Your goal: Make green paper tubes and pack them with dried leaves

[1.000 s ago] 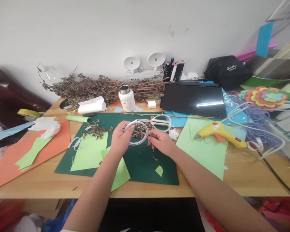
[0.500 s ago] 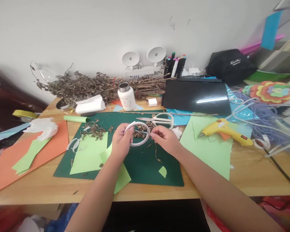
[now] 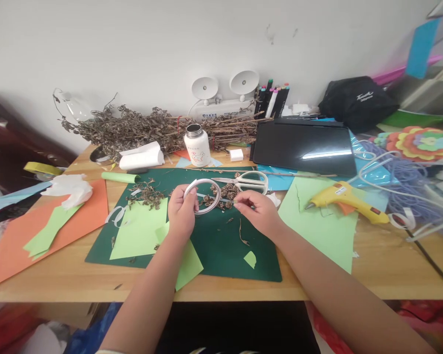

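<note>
My left hand (image 3: pixel 182 209) is closed around the left side of a roll of white tape (image 3: pixel 218 200), which it holds up above the green cutting mat (image 3: pixel 221 255). My right hand (image 3: pixel 256 211) is pinched just right of the roll. A narrow pale strip of tape spans the gap from the ring to its fingertips. Behind the fingers lie scissors (image 3: pixel 251 182) with pale handles and a clump of dried plant bits (image 3: pixel 227 190). Under my left forearm is a green paper piece (image 3: pixel 190 268), with a larger green sheet (image 3: pixel 138 233) beside it.
A yellow glue gun (image 3: pixel 349 200) rests on green paper at right, its cord trailing off. An uncapped white bottle (image 3: pixel 197 147) stands behind the mat, before a dried plant bundle (image 3: pixel 125 130). A black tablet-like panel (image 3: pixel 304 147) lies right of it. Orange paper (image 3: pixel 70 236) covers the left side.
My hands have moved apart: the tape roll in my left hand has shifted left, and the strip between it and my right hand's fingers is longer. The view has shifted slightly.
</note>
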Motion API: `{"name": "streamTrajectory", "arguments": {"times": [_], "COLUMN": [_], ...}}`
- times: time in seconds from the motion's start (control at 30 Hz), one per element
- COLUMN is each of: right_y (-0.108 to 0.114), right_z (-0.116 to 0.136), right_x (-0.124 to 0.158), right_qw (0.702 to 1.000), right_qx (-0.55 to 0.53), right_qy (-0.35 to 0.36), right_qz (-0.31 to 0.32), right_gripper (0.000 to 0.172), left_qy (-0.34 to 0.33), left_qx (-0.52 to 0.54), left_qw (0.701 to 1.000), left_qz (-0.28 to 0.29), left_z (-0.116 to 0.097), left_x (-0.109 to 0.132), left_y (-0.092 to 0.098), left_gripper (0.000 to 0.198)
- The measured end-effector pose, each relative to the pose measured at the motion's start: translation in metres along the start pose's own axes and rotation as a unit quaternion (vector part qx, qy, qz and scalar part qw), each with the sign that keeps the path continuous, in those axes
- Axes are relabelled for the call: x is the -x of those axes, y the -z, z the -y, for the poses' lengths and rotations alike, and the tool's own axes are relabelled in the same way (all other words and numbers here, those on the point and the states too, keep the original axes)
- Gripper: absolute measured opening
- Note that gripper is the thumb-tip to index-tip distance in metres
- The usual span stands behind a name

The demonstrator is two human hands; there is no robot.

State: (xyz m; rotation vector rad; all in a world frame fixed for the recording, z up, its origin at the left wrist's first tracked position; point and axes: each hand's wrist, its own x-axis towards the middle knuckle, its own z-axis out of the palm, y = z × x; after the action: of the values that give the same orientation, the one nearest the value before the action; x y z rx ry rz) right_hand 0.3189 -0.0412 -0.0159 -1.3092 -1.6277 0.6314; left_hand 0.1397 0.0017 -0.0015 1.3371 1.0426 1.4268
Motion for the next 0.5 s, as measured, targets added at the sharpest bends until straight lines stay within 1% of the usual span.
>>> {"name": "streamTrajectory", "arguments": {"times": [0.1, 0.17, 0.33, 0.5], "right_y": [0.0012, 0.0013, 0.0028, 0.0049], "right_z": [0.0015, 0.0015, 0.0011, 0.0022], "right_x": [-0.0001, 0.0, 0.001, 0.0024], "right_qw": [0.999, 0.998, 0.999, 0.998], "right_qx": [0.025, 0.02, -0.006, -0.029], "right_qy": [0.04, 0.056, 0.05, 0.045], "right_qz": [0.0, 0.005, 0.013, 0.022], "right_gripper": [0.011, 0.011, 0.011, 0.015], "left_qy": [-0.004, -0.003, -0.007, -0.003], "left_qx": [-0.005, -0.009, -0.041, -0.057], "left_qw": [1.0, 1.0, 0.999, 0.998], "left_qz": [-0.006, -0.007, -0.005, 0.013], "left_z": [0.0001, 0.0002, 0.0007, 0.0005], "left_x": [0.0008, 0.001, 0.0019, 0.004], "left_y": [-0.0005, -0.0008, -0.0003, 0.0], "left_gripper": [0.011, 0.011, 0.011, 0.012]}}
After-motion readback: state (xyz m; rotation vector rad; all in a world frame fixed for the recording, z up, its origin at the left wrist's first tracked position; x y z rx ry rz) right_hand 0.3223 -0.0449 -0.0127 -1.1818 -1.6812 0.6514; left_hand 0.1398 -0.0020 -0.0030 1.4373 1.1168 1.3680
